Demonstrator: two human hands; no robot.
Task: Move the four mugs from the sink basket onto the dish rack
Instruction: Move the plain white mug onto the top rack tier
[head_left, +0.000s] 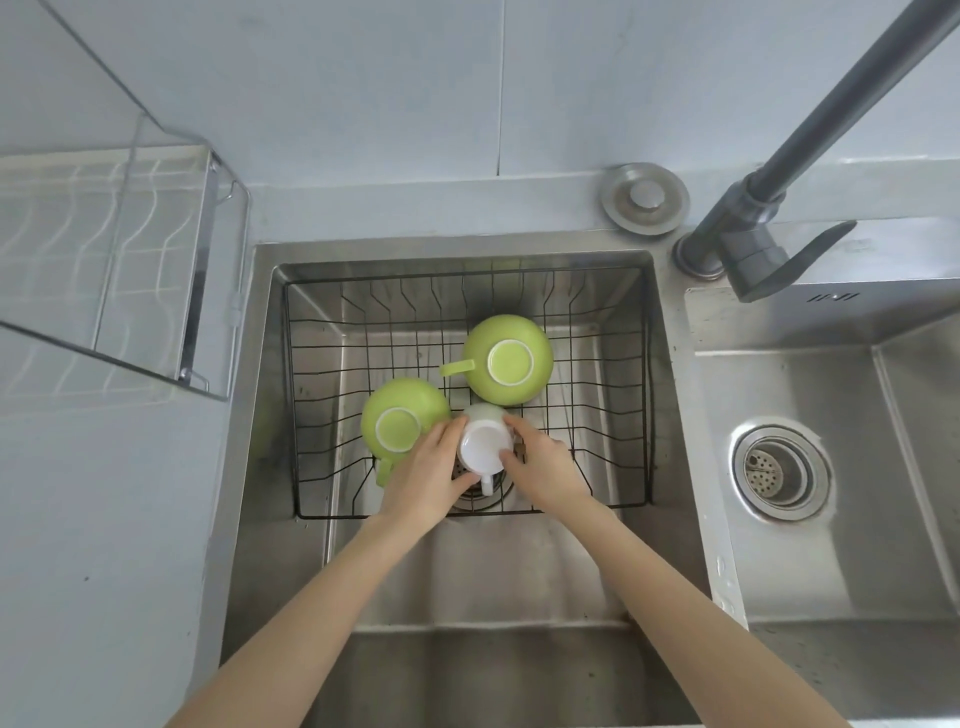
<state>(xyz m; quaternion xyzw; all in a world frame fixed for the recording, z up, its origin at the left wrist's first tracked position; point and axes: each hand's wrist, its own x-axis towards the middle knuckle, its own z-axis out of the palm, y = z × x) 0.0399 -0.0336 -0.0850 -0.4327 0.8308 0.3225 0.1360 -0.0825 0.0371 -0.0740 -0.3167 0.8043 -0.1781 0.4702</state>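
Note:
A black wire sink basket (322, 364) sits in the left steel sink. In it stand two green mugs upside down: one at the back (509, 358) and one at the left (400, 421). Between them a white mug (485, 441) is also upside down, its handle pointing toward me. My left hand (426, 478) grips its left side and my right hand (540, 467) grips its right side. The wire dish rack (104, 249) stands on the counter to the far left, with nothing on it.
A dark faucet (753, 228) rises at the back right between the two sinks. A round metal sink plug (644, 200) lies on the ledge behind. The right sink (831, 415) has an open drain (779, 470). Grey counter lies left of the sink.

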